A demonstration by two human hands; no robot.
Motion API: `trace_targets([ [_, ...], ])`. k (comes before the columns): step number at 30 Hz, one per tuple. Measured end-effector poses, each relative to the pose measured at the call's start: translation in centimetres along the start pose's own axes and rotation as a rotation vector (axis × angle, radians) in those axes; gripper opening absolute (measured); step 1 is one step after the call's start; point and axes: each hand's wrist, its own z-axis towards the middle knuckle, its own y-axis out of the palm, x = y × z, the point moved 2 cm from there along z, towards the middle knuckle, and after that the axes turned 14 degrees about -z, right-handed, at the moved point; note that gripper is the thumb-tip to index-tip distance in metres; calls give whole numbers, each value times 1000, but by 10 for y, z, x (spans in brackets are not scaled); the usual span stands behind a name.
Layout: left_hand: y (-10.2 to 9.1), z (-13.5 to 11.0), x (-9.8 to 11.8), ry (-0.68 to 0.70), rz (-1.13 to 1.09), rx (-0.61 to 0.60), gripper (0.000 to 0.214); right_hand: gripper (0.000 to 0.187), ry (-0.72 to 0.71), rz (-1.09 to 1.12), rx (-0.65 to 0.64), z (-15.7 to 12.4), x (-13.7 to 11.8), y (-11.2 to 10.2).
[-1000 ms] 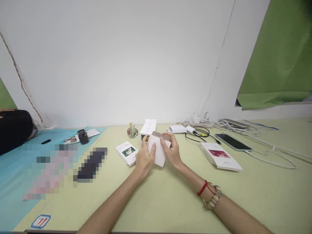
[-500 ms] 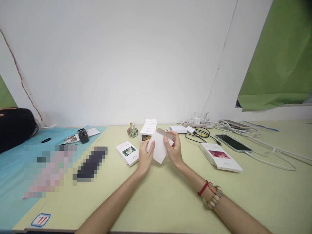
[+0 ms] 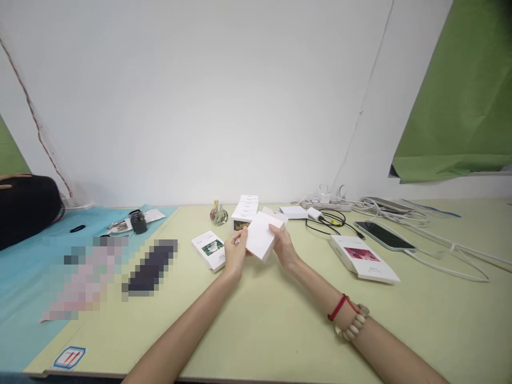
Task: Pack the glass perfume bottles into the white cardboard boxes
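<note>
Carton, plain white, is held above the worktop: the grip of the left hand pinches its left edge, that of the right hand clasps its right side; a flower-printed box lies just left.

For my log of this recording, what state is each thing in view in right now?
White box: held tilted between left hand and right hand, far end apparently open.
Green-picture box: lying picture up.
Red-picture box: lying picture up.
Boxes behind: lined up in a row.
Small bottles: upright.
Jar: upright; lid unclear.
Phone: face up, screen dark, cable plugged in.
Black cable: loosely coiled.
</note>
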Motion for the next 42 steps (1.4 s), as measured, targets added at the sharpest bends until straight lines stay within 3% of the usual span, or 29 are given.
trace_targets([
  [7,1,0,4,3,-29,12,52,49,64,-34,-55,-3,4,3],
  [11,0,1,-3,-93,-31,5,55,46,21,-157,-30,-5,5,3],
  [16,1,0,-9,-263,20,-83,64,65,-226,-259,10,-10,-7,4],
  [19,-1,1,-10,-261,60,-76,66,78,-397,-357,89,-11,-13,1],
  [22,-4,3,-7,-126,117,-51,66,65,-477,-419,149,-11,-17,-2],
  [26,-9,3,6,274,233,-9,53,24,-535,-508,128,-11,-21,-4],
  [30,-11,-2,19,530,342,1,41,18,-592,-605,103,-12,-22,-5],
  [35,-12,-3,23,615,402,-45,32,19,-628,-634,58,-11,-16,-7],
  [42,-13,-6,21,599,403,-51,33,23,-702,-659,103,-16,-20,-1],
])
